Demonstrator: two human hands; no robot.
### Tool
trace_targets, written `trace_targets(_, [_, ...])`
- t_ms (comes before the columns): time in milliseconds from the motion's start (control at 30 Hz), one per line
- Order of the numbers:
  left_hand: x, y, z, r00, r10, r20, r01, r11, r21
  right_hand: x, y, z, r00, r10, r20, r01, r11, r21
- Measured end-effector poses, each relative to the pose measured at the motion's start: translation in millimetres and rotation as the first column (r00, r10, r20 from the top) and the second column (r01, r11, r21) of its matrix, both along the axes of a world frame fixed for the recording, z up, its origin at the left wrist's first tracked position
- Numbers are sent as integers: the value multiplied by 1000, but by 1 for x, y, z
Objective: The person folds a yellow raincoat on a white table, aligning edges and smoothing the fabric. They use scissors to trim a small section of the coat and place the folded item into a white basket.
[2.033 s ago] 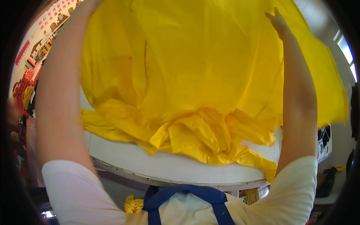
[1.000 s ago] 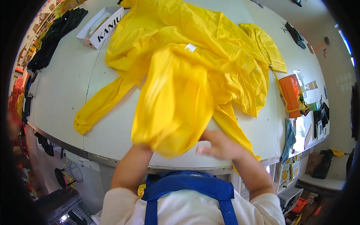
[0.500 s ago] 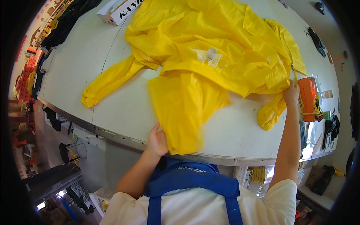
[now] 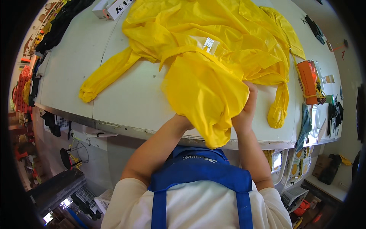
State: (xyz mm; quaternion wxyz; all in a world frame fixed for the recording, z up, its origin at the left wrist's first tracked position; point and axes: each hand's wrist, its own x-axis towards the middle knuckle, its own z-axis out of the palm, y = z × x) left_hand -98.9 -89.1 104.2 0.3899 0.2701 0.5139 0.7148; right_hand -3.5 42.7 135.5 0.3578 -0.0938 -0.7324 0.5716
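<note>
Pale worktop [image 4: 63, 82]: a yellow raincoat [image 4: 198, 23] spreads away from me, hood [image 4: 206, 89] toward the near edge; my right grip [image 4: 244, 110] holds its right side; left grip [image 4: 183, 121] partly hidden, hold unclear.

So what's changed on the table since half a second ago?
The right hand left the right side of the yellow garment and moved leftward, to the near flap's right edge. The flap has swung right, now mostly hiding the left hand. The sleeve at left and orange box stayed put.
</note>
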Motion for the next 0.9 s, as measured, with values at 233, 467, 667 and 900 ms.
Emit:
trace_targets(233, [-19, 12, 11, 986, 104, -127, -95, 993, 74, -16, 21, 42, 837, 147, 527, -288, 937, 196])
trace_targets(467, [-16, 8, -3, 961, 213, -175, -173, 960, 219, -6, 28, 22, 808, 355, 470, -467, 872, 146])
trace_targets(667, [-28, -28, 24, 700, -356, 619, -177, 753, 634, 59, 4, -55, 950, -245, 195, 107, 840, 532])
trace_targets(900, [43, -88, -82, 906, 12, -422, -158, 937, -311, 64, 48, -88, 901, -400, 167, 342, 893, 293])
